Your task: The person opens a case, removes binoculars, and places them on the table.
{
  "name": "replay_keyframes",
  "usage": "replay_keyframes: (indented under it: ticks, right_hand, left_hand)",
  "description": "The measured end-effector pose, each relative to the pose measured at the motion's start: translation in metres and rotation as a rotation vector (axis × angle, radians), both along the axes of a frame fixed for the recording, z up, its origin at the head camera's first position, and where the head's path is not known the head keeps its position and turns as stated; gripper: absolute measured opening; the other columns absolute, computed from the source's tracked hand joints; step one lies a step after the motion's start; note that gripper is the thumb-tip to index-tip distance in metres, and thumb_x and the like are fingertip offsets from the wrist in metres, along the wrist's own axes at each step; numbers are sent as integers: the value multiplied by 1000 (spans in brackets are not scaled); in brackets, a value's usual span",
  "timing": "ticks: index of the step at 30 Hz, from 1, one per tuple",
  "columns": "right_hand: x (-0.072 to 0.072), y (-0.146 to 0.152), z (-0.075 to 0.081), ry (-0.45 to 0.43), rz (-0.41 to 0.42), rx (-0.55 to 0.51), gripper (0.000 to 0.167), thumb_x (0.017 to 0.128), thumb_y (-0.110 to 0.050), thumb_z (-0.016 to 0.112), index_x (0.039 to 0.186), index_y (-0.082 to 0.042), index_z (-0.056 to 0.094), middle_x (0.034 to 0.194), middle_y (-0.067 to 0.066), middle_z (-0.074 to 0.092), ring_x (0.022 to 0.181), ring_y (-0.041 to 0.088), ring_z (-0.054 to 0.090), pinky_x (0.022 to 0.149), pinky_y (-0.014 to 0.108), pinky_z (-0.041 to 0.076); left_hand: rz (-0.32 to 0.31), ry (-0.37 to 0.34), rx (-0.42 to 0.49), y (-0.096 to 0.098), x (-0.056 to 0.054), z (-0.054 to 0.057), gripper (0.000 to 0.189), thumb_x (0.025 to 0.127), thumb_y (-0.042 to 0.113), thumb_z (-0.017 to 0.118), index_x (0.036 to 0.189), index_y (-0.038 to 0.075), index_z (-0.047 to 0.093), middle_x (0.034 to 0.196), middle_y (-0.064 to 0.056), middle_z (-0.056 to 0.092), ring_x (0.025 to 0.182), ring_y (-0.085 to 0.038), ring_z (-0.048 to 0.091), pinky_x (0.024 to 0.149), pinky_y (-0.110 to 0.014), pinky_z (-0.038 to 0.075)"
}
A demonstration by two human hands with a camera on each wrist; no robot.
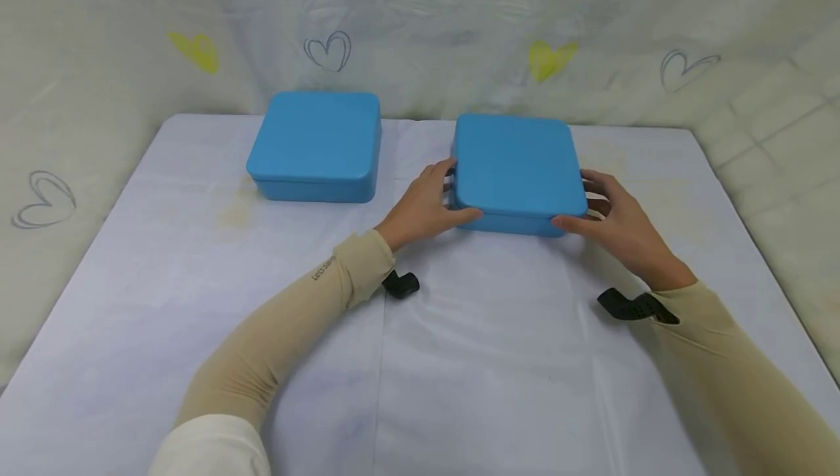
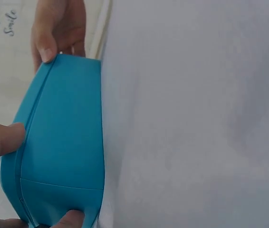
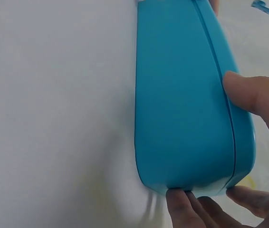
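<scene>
A blue lidded box [image 1: 515, 166] with rounded corners lies flat, lid closed, at the back right of the table. My left hand [image 1: 423, 206] grips its left side, thumb at the front edge by the lid seam. On the opposite side my right hand [image 1: 617, 224] holds the box the same way. In the left wrist view the left thumb [image 2: 6, 140] presses near the seam of the box [image 2: 65, 123]. The right wrist view shows the right thumb [image 3: 248, 92] at the lid's edge and several fingertips against the box's end [image 3: 187, 118]. Its contents are hidden.
A second blue lidded box [image 1: 318, 137], closed, stands to the left near the table's back edge. White cloth [image 1: 485, 359] covers the table. Behind it hangs a pale curtain [image 1: 433, 46] printed with hearts. Dark straps show at both wrists.
</scene>
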State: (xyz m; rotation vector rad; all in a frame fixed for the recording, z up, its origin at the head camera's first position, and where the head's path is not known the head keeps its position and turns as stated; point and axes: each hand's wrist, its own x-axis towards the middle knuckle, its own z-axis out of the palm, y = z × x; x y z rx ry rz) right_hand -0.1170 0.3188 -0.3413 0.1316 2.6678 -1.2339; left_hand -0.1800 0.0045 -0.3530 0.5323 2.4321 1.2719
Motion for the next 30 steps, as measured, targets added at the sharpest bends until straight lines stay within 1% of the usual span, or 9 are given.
replay_keyframes:
  ticks: [5,12,17,18,20,22,24,26,30]
  right_hand:
    - [3,-2,0,-7,3,8,107,90,-51,77,167,-22,9,171,15,25,150,40,41,117,66,39]
    - [9,-3,1,-17,18,19,107,91,-50,77,167,-20,8,171,16,25,150,41,40,116,65,41]
    - [16,-1,2,-14,33,34,106,91,-49,76,167,-20,8,170,15,27,150,39,42,115,59,43]
    - [17,-1,2,-12,36,38,106,91,-49,76,167,-20,8,170,15,27,149,39,42,114,56,44]
    - [20,1,2,-8,39,36,105,91,-48,77,167,-20,10,169,15,29,149,37,43,111,37,48]
    - [23,2,2,-1,41,25,104,91,-45,78,167,-20,11,168,15,30,148,37,44,103,18,48]
    - [26,3,2,4,43,12,104,91,-43,79,166,-19,12,166,16,32,147,37,45,92,4,44]
    - [29,3,2,7,46,9,103,91,-43,79,166,-19,13,166,16,32,146,37,45,86,-2,40]
    - [36,3,1,3,54,19,103,91,-44,79,166,-20,12,166,17,32,146,38,45,85,-2,39]
  left_hand:
    - [22,-51,71,-4,1,-3,103,86,40,84,165,18,22,169,-2,32,150,-24,47,119,-40,46]
    - [23,-62,98,-6,8,-2,100,85,36,86,163,15,26,166,-5,36,148,-26,49,117,-41,48]
    - [11,-65,108,-6,15,-2,98,85,34,86,161,13,28,164,-7,37,148,-26,49,115,-40,50]
    - [9,-64,110,-6,16,-2,98,84,33,86,161,13,29,163,-7,37,148,-26,49,115,-40,51]
    - [8,-61,112,-6,19,-2,97,84,33,87,160,12,30,162,-7,38,147,-26,50,115,-40,51]
    - [5,-60,118,-5,22,-2,97,84,33,87,160,12,30,162,-7,39,147,-26,50,114,-39,52]
    - [2,-57,118,-5,24,-3,97,84,32,87,160,12,30,162,-7,38,147,-26,50,113,-39,52]
    - [-2,-54,115,-6,27,-3,96,84,32,87,159,12,30,161,-7,38,147,-26,51,113,-38,53]
    - [-8,-59,117,-7,34,-2,95,85,30,87,159,11,31,161,-7,39,147,-26,51,111,-38,54]
